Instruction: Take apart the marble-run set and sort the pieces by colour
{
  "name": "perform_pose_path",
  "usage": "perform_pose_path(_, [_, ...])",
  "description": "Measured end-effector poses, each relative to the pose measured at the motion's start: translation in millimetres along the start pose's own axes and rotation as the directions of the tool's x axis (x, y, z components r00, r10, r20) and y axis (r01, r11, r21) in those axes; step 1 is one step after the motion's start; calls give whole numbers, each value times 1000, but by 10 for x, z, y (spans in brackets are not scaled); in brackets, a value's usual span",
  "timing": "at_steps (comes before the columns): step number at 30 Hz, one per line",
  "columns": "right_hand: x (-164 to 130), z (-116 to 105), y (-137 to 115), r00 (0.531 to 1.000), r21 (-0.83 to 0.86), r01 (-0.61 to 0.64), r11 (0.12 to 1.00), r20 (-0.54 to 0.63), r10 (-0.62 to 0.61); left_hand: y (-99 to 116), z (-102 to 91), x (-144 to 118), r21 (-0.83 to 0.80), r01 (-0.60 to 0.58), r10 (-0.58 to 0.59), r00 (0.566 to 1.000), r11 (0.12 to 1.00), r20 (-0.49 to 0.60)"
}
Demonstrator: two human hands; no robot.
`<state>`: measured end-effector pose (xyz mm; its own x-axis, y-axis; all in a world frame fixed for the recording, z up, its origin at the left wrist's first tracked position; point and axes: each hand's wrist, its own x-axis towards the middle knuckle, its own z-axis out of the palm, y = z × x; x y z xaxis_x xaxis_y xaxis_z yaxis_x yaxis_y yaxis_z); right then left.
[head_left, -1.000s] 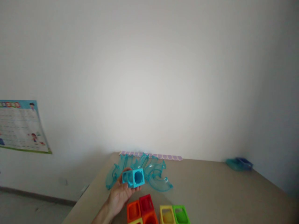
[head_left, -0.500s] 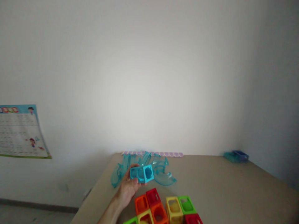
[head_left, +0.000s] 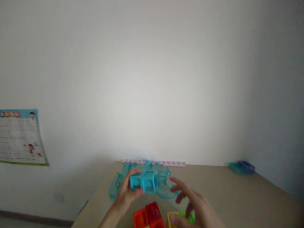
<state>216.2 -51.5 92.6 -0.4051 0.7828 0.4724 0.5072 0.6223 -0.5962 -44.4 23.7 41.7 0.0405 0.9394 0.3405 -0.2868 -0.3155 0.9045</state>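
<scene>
My left hand [head_left: 125,195] holds a cyan hollow cube block [head_left: 144,181] up above the table, fingers wrapped round its left side. My right hand [head_left: 193,205] is raised just right of the block with its fingers spread, holding nothing and a short way from the block. Below the hands stand coloured hollow cubes: an orange one [head_left: 140,219], a red one [head_left: 154,213], a yellow one [head_left: 171,219] and a green one [head_left: 190,217] partly hidden by my right hand. Behind the cyan block lies a pile of clear teal curved track pieces [head_left: 163,180].
The beige table [head_left: 237,196] runs to a white wall. A purple patterned strip [head_left: 171,163] lies along its far edge. A small blue and teal object [head_left: 242,167] sits at the far right corner. A poster [head_left: 20,137] hangs on the wall at left.
My right hand has come into view from the lower right, fingers spread beside the block. My left hand has kept the cyan block aloft and turned it slightly.
</scene>
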Motion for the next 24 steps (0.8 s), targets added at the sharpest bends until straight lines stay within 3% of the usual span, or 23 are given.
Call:
perform_pose_path(3, [317,46,351,988,-19,150,989,-24,-150,252,213,122,213,-14,-40,968,977,246])
perform_pose_path(7, [418,122,584,950,-64,295,953,-85,-300,528,559,320,425,-78,-159,855,902,493])
perform_pose_path(12, [532,84,547,902,-60,367,928,-218,-371,754,728,442,528,-142,-181,839,837,513])
perform_pose_path(15, [586,54,440,908,-14,365,931,-216,-359,842,717,454,584,-269,-96,850,766,518])
perform_pose_path(18, [610,43,344,952,79,266,961,-178,-249,892,694,464,595,-351,-35,842,723,538])
perform_pose_path(21, [637,17,301,990,121,101,988,-111,-88,911,682,484,628,-352,-57,843,694,535])
perform_pose_path(24, [665,-37,293,998,94,-10,996,-53,15,896,703,488,680,-335,-93,855,652,510])
